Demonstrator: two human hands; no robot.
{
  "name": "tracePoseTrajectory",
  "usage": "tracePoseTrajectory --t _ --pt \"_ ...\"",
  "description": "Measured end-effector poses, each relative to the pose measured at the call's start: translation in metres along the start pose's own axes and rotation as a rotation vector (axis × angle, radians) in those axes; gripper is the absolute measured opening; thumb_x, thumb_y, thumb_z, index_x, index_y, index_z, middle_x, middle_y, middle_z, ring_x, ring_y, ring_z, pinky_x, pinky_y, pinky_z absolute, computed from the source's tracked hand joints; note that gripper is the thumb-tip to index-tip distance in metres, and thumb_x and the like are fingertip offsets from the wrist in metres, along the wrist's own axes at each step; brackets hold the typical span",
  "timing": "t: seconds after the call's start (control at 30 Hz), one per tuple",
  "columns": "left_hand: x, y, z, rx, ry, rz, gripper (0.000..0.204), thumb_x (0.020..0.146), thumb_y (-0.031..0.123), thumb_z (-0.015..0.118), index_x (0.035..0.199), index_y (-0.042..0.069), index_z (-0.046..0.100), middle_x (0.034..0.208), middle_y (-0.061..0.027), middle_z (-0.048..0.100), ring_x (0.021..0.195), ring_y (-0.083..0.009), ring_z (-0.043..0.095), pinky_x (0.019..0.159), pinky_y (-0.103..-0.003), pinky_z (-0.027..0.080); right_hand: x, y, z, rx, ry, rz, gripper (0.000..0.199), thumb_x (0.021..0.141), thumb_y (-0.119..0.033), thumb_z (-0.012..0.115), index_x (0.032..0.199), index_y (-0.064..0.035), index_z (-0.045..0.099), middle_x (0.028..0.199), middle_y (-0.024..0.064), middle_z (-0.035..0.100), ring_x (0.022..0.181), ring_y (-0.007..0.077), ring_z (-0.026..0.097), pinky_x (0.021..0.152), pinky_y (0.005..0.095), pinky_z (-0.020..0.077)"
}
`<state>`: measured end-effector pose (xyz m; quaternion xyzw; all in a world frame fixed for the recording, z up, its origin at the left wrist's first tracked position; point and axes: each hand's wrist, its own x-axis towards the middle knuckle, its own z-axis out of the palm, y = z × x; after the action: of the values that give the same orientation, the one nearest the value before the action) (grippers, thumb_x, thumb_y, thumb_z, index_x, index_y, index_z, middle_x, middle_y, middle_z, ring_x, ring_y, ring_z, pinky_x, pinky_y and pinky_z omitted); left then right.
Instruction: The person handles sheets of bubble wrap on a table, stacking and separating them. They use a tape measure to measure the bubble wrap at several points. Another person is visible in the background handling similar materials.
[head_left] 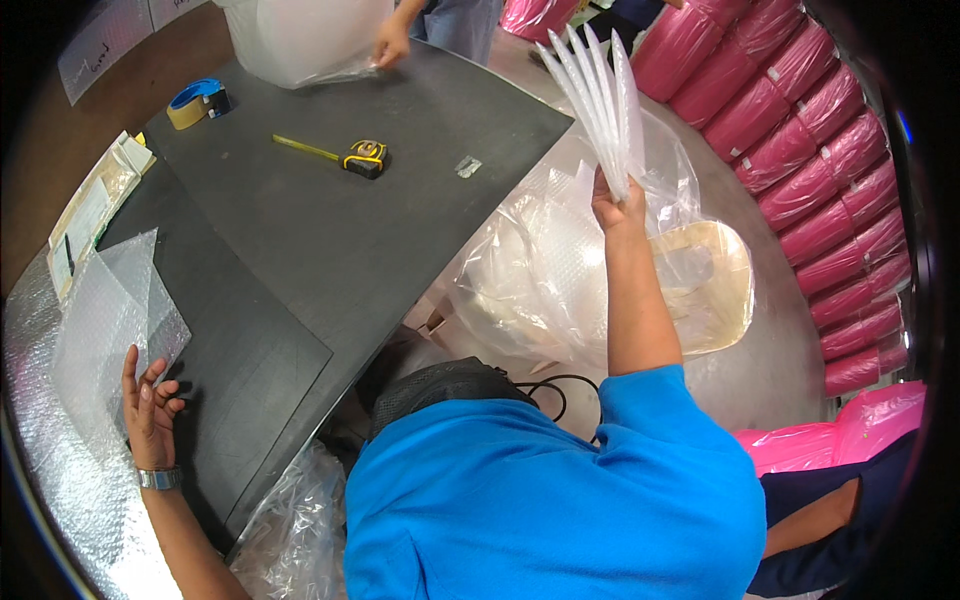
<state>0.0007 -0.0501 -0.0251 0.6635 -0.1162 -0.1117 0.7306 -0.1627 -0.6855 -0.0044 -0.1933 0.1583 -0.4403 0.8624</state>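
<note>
Sheets of translucent plastic (613, 138) are fanning upward from the right hand (618, 205), beyond the desk (290, 225).
That hand is gripping only their near ends, so a loosening hold could send them slipping onto the clear plastic bag (545, 270) beside it. The left hand (152, 415) is hanging empty and loosely spread beside bubble wrap (105, 320), contact unclear; a stray brush could drag it askew.

My right hand (618, 202) grips a fan of translucent sheets (603, 105); my left hand (152, 415), empty and loosely curled, is by bubble-wrap sheets (105, 320). A yellow-black tape measure (364, 158) lies on the bench (270, 230).
</note>
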Motion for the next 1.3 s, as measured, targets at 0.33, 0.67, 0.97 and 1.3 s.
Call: tracePoseTrajectory --t 0.33,0.67,0.97,1.3 --pt "0.000 -0.001 -0.001 -0.015 0.002 -0.006 0.065 0.081 0.025 0.057 0.134 0.010 0.022 0.112 -0.0109 0.049 0.083 -0.0107 0.057 0.062 -0.021 0.051 -0.015 0.005 0.022 0.091 -0.285 0.117 0.017 0.081 -0.005 0.043 0.088 0.0089 0.051 0.079 0.0165 0.059 0.072 0.0242 0.062 0.064 0.0310 0.0552" --pt "0.000 0.021 0.070 0.146 0.032 0.085 0.017 0.083 0.015 0.053 0.095 0.002 0.055 0.069 0.0008 0.050 0.061 -0.0075 0.049 0.055 -0.021 0.041 -0.052 0.054 0.055 0.112 -0.365 0.244 0.022 0.082 -0.006 0.041 0.097 0.0081 0.050 0.091 0.0204 0.057 0.079 0.0287 0.061 0.068 0.0344 0.0555" --pt "0.015 0.073 0.243 -0.009 -0.352 0.109 0.028 0.081 0.020 0.057 0.101 0.001 0.057 0.082 -0.0025 0.058 0.070 -0.0084 0.054 0.060 -0.021 0.044 -0.093 0.106 0.069 -0.226 -0.400 0.327 0.034 0.083 -0.014 0.046 0.109 0.0073 0.047 0.102 0.0173 0.056 0.090 0.0262 0.057 0.078 0.0360 0.0478" --pt "0.029 0.033 0.322 0.001 -0.410 -0.090 0.022 0.080 0.020 0.059 0.090 0.001 0.056 0.077 -0.0033 0.057 0.067 -0.0095 0.053 0.058 -0.023 0.043 -0.091 0.097 0.026 -0.277 -0.374 0.289 0.039 0.086 -0.019 0.041 0.116 0.0064 0.042 0.111 0.0166 0.052 0.098 0.0265 0.053 0.085 0.0367 0.0437"
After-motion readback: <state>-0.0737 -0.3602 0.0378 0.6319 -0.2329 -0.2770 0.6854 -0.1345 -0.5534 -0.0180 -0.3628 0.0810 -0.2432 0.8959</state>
